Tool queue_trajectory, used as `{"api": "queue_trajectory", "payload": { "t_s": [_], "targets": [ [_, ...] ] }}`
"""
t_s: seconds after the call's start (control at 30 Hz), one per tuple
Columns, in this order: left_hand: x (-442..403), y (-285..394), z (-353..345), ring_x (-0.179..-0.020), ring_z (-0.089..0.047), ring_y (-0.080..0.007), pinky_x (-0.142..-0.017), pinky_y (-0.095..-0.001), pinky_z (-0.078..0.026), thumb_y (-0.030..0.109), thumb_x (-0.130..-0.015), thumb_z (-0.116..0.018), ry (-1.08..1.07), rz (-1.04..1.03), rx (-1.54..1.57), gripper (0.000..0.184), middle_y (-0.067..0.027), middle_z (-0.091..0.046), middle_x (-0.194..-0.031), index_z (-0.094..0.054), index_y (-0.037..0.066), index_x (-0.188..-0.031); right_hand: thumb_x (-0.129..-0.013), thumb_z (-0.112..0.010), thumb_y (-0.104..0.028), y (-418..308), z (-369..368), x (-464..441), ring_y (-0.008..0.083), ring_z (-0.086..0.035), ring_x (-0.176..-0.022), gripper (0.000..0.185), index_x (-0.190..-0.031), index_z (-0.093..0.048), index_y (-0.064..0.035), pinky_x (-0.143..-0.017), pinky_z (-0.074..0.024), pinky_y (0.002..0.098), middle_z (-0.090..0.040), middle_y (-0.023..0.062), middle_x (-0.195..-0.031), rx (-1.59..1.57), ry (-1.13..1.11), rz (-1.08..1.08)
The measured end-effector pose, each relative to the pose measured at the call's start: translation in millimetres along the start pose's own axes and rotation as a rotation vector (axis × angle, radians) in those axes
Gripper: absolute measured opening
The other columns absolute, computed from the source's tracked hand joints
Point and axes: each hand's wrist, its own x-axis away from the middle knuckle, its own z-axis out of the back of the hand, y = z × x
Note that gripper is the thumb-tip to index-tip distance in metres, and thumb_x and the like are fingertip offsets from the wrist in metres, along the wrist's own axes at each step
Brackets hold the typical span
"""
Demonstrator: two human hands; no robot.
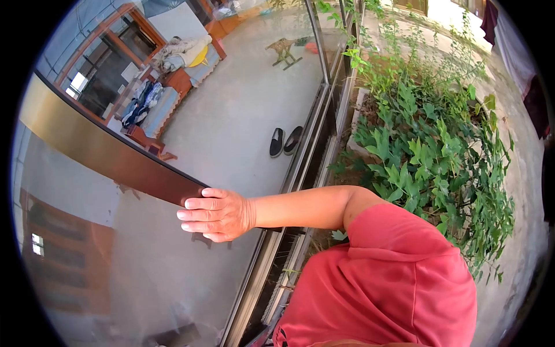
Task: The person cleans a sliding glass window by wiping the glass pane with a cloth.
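My right hand (217, 216) reaches in from the right, its fingers stretched out to the left and lying flat. It rests against the end of a wide brown metal door frame (124, 156), over the glass. I cannot tell how hard it presses. Above and below the frame lie large glass panes (173, 277), with reflections in the lower one. Metal door tracks (260, 272) run diagonally just right of my wrist. My left hand is out of view.
Behind the glass, a pair of dark shoes (284, 141) stands on a grey floor, with a folding stool (282, 52) farther back. Wooden benches (179, 81) hold clothes at the upper left. Leafy green plants (428, 156) grow beside the tracks. Dark cloth (535, 104) hangs at far right.
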Motion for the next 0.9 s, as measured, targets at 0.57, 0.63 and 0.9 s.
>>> {"api": "queue_trajectory", "payload": {
  "t_s": [0.57,0.63,0.9],
  "targets": [
    [-96.9,-128.3,47.9,-0.128,-0.043,-0.0332,-0.109,-0.0427,-0.032,0.03,-0.089,-0.064,0.192,-0.104,-0.061,0.065,-0.0196,-0.045,-0.14,-0.039,-0.004,-0.139,-0.088,-0.053,-0.029,-1.7,1.3,1.0,0.025,-0.034,-0.142,0.051,-0.137,-0.053,-0.015,-0.12,-0.0145,0.0449,-0.046,0.0044,-0.148,0.042,-0.067,-0.005],
    [-129.7,-171.3,51.0,-0.127,-0.044,-0.0331,-0.109,-0.0425,-0.033,0.029,-0.09,-0.064,0.239,0.016,-0.046,0.064,-0.0196,-0.046,-0.139,-0.04,-0.004,-0.138,-0.088,-0.053,-0.031,-2.5,2.8,2.2,0.0248,-0.034,-0.141,0.051,-0.137,-0.053,-0.016,-0.12,-0.0133,0.0446,-0.046,0.0039,-0.147,0.065,-0.096,-0.014],
    [-35.6,-276.4,58.4,-0.123,-0.048,-0.0328,-0.107,-0.0417,-0.035,0.027,-0.09,-0.063,0.214,0.745,0.047,0.06,-0.0195,-0.049,-0.136,-0.041,-0.004,-0.136,-0.084,-0.061,-0.033,1.6,-0.9,1.6,0.0331,-0.033,-0.141,0.052,-0.13,-0.056,-0.0092,-0.117,-0.017,0.0474,-0.051,0.0122,-0.141,0.064,-0.064,-0.007]
  ]
}}
